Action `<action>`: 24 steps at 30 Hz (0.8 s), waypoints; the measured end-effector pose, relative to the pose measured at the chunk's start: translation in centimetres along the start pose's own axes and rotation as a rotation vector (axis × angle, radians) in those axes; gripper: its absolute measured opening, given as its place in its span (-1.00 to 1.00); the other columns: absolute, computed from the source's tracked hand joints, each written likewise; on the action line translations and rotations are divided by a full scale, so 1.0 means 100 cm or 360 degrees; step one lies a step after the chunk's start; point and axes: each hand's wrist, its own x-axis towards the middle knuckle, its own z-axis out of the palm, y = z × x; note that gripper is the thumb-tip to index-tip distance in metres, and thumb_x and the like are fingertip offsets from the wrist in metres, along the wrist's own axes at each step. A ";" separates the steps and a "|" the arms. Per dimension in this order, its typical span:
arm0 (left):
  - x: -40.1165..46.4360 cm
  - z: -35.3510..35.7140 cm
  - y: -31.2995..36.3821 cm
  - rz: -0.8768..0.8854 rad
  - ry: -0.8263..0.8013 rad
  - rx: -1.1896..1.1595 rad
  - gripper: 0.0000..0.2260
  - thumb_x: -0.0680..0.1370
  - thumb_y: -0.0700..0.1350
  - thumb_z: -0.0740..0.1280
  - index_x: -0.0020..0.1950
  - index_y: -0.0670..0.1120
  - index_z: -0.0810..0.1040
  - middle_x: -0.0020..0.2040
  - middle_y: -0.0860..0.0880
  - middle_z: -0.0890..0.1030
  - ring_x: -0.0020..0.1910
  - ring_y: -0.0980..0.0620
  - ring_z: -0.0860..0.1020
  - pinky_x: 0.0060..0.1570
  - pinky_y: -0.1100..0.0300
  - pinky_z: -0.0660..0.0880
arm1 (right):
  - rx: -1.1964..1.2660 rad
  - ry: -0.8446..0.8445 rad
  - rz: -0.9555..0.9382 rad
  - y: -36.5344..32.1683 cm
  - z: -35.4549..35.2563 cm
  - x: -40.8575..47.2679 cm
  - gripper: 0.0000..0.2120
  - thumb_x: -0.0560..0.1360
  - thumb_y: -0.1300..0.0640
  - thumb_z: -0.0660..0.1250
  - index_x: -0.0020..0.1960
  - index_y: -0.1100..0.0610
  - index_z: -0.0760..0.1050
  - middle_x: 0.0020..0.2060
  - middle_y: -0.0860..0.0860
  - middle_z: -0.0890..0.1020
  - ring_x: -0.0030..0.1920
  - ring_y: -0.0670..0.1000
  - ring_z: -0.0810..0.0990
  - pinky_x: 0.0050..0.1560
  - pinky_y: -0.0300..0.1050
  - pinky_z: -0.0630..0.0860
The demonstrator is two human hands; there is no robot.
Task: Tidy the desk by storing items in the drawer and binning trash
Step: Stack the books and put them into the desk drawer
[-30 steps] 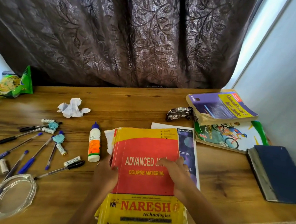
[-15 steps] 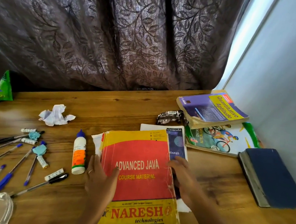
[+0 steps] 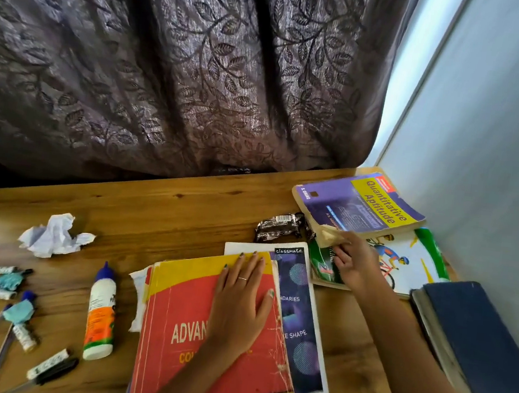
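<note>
pinching the purple aptitude book (image 3: pixel 360 203) by its near corner, right hand (image 3: pixel 355 264) fingers curled; left hand (image 3: pixel 240 303) flat, fingers spread on red java book (image 3: pixel 214 335). better to grip deeper before lifting.

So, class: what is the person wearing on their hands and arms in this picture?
Both forearms are bare, with no sleeves in view. The left hand wears a thin silver ring on one finger, and its nails carry dark green polish. On the right hand no ring or polish shows.
</note>
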 end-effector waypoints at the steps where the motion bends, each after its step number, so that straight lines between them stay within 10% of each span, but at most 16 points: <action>1: -0.001 0.001 -0.001 0.0008 0.0028 0.0019 -0.50 0.55 0.11 0.08 0.46 -0.04 0.32 0.44 -0.01 0.38 0.46 -0.02 0.28 0.41 -0.06 0.19 | 0.0010 -0.0013 0.0051 -0.002 -0.001 0.007 -0.84 0.51 0.25 0.23 0.09 0.18 0.42 0.34 0.20 0.43 0.30 0.12 0.44 0.34 -0.06 0.29; 15: -0.003 0.008 -0.006 0.0048 0.0118 0.0034 -0.51 0.55 0.11 0.10 0.45 -0.02 0.33 0.42 0.00 0.41 0.44 0.01 0.29 0.42 0.08 0.06 | -0.0179 0.0024 0.0396 -0.029 0.022 0.035 -0.77 0.56 0.09 0.24 -0.16 0.24 0.39 -0.30 0.09 0.36 -0.33 0.04 0.33 -0.21 -0.15 0.40; 24: -0.002 0.011 -0.007 0.0035 0.0165 0.0070 -0.52 0.55 0.12 0.09 0.43 -0.02 0.37 0.40 0.01 0.43 0.42 0.00 0.33 0.39 -0.07 0.21 | 0.0087 0.0040 0.0139 -0.014 0.023 0.061 -0.63 0.58 0.20 0.21 0.36 0.25 0.26 0.23 0.27 0.48 0.21 0.24 0.51 -0.14 0.13 0.54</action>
